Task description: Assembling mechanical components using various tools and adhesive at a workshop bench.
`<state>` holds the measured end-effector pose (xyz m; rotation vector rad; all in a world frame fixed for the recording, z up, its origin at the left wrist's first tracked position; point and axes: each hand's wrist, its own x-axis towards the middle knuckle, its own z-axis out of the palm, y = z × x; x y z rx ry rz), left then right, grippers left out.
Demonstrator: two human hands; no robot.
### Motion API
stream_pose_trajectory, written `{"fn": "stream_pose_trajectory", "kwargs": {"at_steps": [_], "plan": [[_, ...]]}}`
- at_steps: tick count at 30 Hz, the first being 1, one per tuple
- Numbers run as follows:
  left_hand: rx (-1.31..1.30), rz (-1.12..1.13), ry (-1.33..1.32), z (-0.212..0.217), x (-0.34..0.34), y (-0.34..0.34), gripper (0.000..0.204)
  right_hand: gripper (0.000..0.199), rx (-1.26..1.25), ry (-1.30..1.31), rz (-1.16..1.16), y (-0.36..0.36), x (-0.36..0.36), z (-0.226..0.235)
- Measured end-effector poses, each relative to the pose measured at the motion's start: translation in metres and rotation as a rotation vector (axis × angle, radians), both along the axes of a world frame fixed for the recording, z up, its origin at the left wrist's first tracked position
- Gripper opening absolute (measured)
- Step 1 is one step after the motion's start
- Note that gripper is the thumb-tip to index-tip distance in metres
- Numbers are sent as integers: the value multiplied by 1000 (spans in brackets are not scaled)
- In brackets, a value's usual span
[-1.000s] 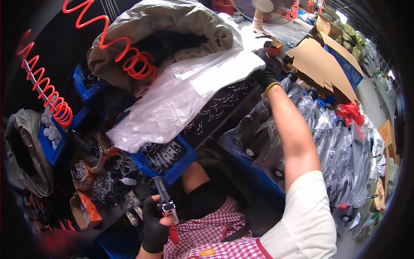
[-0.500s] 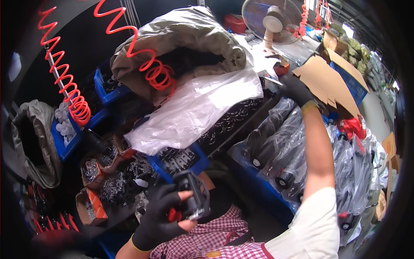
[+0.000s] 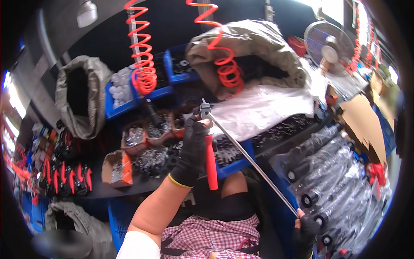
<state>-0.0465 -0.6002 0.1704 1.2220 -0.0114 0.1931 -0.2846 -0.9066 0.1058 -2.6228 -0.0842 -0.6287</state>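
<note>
A long thin metal rod (image 3: 254,163) slants from upper middle to lower right. Around its lower end my right hand (image 3: 307,228), in a black glove with bare fingertips, is closed. At the upper end the rod meets a small grey metal block (image 3: 205,111); whether it passes through, I cannot tell. My left hand (image 3: 192,146), gloved alike, is closed on the part with this block, thumb and fingertips just below it. A red handle (image 3: 211,166) hangs beneath the block; most of the part between them is hidden by the hand.
Small cartons (image 3: 117,169) of metal hardware and a blue bin (image 3: 235,166) of metal pieces lie beyond my left hand. Plastic-wrapped black-ended items (image 3: 327,172) fill the right side. Red coiled hoses (image 3: 144,77) hang above. Several red-handled tools (image 3: 69,177) lie at left.
My view has swung left. My right hand came back from the far right and now holds the rod. My left hand rose and moved forward; the black part in it is now mostly hidden.
</note>
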Motion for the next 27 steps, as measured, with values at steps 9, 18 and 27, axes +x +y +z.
{"fn": "stream_pose_trajectory", "kwargs": {"at_steps": [9,18,27], "plan": [[1321,707,-695,46,-22,199,48,19,794,591,466,122,84,-33],[1359,398,-595,33,-30,271,49,32,429,780,1271,263,260,-3],[1049,455,-480,0,-4,294,52,24,-861,337,656,368,508,18]]}}
